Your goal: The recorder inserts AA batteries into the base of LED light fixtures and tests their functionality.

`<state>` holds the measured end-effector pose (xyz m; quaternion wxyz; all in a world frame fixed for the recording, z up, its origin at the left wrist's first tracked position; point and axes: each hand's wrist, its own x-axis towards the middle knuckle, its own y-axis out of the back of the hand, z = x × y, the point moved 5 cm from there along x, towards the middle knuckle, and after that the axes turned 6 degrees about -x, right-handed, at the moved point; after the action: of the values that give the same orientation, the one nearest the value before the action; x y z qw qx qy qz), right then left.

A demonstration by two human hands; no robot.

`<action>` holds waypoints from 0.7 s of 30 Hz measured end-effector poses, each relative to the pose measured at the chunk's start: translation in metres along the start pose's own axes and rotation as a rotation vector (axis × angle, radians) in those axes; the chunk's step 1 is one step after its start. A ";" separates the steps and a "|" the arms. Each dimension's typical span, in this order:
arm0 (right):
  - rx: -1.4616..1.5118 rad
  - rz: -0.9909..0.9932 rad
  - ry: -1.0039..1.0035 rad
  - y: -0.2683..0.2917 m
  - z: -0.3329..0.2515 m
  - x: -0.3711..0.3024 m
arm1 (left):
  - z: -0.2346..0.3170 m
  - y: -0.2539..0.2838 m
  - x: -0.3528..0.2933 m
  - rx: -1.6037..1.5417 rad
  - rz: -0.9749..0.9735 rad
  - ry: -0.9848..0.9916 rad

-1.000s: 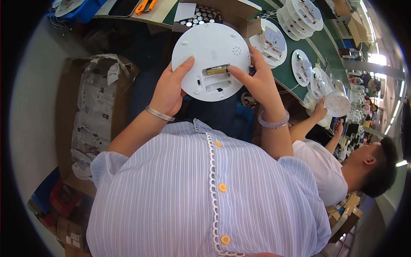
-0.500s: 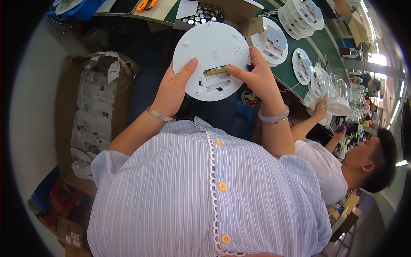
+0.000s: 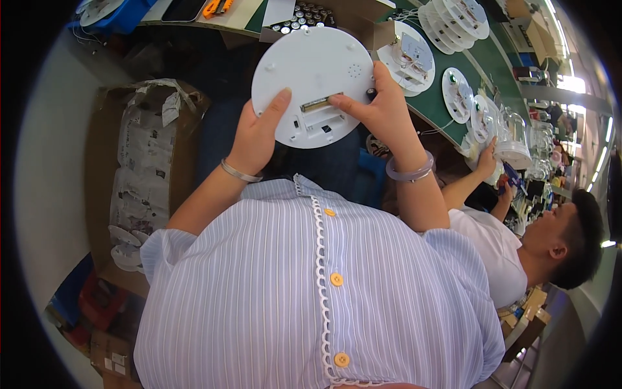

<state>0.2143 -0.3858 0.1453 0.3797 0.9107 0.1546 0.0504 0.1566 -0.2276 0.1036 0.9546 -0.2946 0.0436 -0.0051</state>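
A white round plastic base [image 3: 304, 71] is held up between my two hands, its battery compartment toward me. My left hand [image 3: 259, 133] is closed on its left edge, thumb on the face. My right hand [image 3: 382, 107] grips the right edge, and its thumb presses on the end of a battery [image 3: 315, 104] in the upper slot of the compartment. The lower part of the compartment [image 3: 324, 123] shows bare white plastic and a small black part. A small dark round end [image 3: 371, 93] pokes out by my right fingers; the rest of it is hidden.
Behind the base stands an open box of batteries [image 3: 304, 18]. Bases with circuit boards [image 3: 406, 58] and a stack of discs [image 3: 447, 27] line the green bench [image 3: 431, 97]. A cardboard box [image 3: 97, 181] stands at left. At right a co-worker [image 3: 486, 249] handles parts near clear domes.
Both hands and the base have shifted slightly left and up, and the base has tilted a little. My right thumb stays on the battery. The co-worker's hands have moved.
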 end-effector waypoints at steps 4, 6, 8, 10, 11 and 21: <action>-0.180 0.135 -0.049 0.017 -0.017 0.000 | 0.000 0.008 0.007 -0.112 0.158 0.027; 0.083 0.311 -0.034 0.032 -0.010 -0.004 | 0.003 0.010 0.007 -0.122 0.201 0.023; 0.132 0.226 0.027 0.032 -0.015 -0.009 | 0.004 0.012 0.005 -0.120 0.222 0.028; 0.291 0.190 0.189 0.027 -0.024 -0.014 | 0.004 0.010 0.004 -0.116 0.227 0.016; 0.290 0.191 0.192 0.025 -0.029 -0.018 | 0.005 0.010 0.003 -0.112 0.232 0.006; 0.582 0.082 0.184 0.017 -0.043 -0.029 | 0.005 -0.002 -0.003 -0.111 0.187 0.016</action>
<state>0.1817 -0.3772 0.1886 0.0851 0.9782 0.1595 0.1017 0.1542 -0.2264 0.1096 0.9328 -0.3417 0.0785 0.0841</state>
